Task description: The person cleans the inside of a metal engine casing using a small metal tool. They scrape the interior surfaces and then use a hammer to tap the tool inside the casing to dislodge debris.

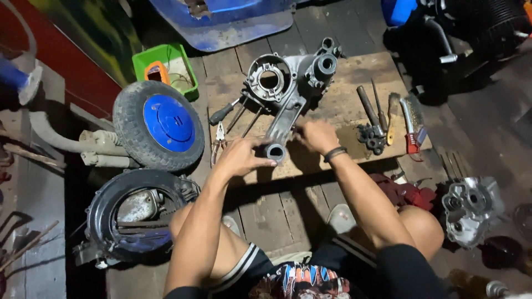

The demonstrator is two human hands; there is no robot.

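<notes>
Both hands grip an engine casing [288, 94] on a board [343, 105]: left hand [241, 156] fingers clamped around its near tube end, right hand [317, 135] closed on its arm, long axis running away from the fingers.

- One view only: head cam, worn by the person, looking steeply down over their own knees and forearms.
- Faces fwd/down at a worn wooden board [354, 77] laid on a plank floor; top of frame = far side, bottom = person's lap.
- Near range: left hand [241, 158] and right hand [317, 136] sit mid-frame, at arm's length.
- Frame centred on the grey cast-metal engine casing [288, 91]; blue-hubbed small black tyre [159, 125] at left edge, grey metal crankcase half [471, 207] at right.
- No 2nd view, so no shared area.
</notes>
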